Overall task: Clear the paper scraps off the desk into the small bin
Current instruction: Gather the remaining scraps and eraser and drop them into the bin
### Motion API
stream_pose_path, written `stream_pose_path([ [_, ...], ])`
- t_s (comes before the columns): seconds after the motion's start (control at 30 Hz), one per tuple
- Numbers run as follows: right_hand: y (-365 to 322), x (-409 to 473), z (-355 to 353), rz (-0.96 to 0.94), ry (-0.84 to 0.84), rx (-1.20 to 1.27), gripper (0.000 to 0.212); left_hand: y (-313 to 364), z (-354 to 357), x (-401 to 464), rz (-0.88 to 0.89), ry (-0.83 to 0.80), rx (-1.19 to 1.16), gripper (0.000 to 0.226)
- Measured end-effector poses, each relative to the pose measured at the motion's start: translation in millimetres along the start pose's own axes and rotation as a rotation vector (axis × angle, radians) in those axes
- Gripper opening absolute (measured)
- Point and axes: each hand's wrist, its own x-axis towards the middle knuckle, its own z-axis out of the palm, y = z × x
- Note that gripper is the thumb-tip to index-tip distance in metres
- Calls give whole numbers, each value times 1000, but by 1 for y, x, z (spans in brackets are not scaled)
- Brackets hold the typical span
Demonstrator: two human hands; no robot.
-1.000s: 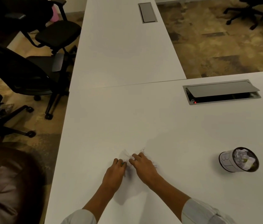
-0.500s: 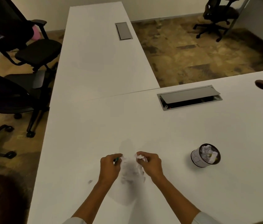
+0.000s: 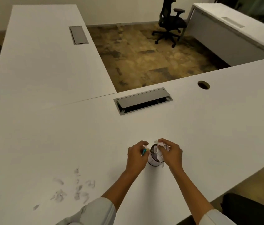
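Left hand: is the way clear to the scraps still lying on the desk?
Probably yes. The scraps lie on bare desk on that hand's side, nothing between. But the left hand holds paper at the bin.

Both forearms reached forward, sleeves pushed back near the elbows. The left hand (image 3: 136, 157) and right hand (image 3: 171, 154) hung side by side, a narrow gap between them, backs up, fingers curled closed and pinching inward toward each other.

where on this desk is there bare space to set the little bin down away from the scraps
Bare desk lies right of the right hand, between the cable hatch and the near edge. Crowded: loose paper scraps lie near-left, beside the left sleeve, and both hands, left hand included, flank the small bin.
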Motion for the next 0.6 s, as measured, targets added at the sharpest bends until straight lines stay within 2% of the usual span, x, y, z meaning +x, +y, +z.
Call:
stream_pose_path([
  [0.17, 6, 21, -12, -37, -22, 9, 23, 9, 38, 11, -36, 29, 1, 29],
  [0.23, 10, 27, -16, -22, -52, 25, 15, 6, 47, 15, -33, 35, 42, 22],
  [0.33, 11, 33, -22, -25, -62, 61, 14, 4, 55, 20, -31, 22, 74, 12],
  [0.43, 13, 33, -23, -30, -68, 71, 15, -5, 61, 21, 4, -19, 126, 16],
  [0.6, 25, 24, -31, -67, -81, -55, 14, -11, 63, 21, 28, -100, 144, 25],
])
